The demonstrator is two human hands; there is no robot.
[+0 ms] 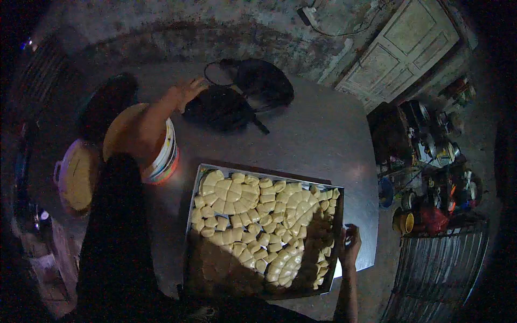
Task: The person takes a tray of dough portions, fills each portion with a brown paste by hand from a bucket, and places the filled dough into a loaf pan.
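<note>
My left hand (189,90) reaches out past a white bucket (171,156) with coloured bands, its fingers apart and nothing seen in them. Just beyond its fingertips lie two dark bags (264,83), one with a looped strap. A wide square metal tray (269,175) sits close in front of me, filled with pale pieces of dough (229,195), some set in round clusters and others loose. Shadow covers the tray's near left part. At its right edge is my right hand (350,245), fingers curled; whether they grip the rim is too dark to tell.
The tray rests on a grey metal table (323,134). A pale, handled tub (78,175) stands left of the bucket. Cluttered pots and kitchenware (428,145) lie to the right, above a ribbed metal sheet (439,269). A panelled door (401,48) leans at the back right.
</note>
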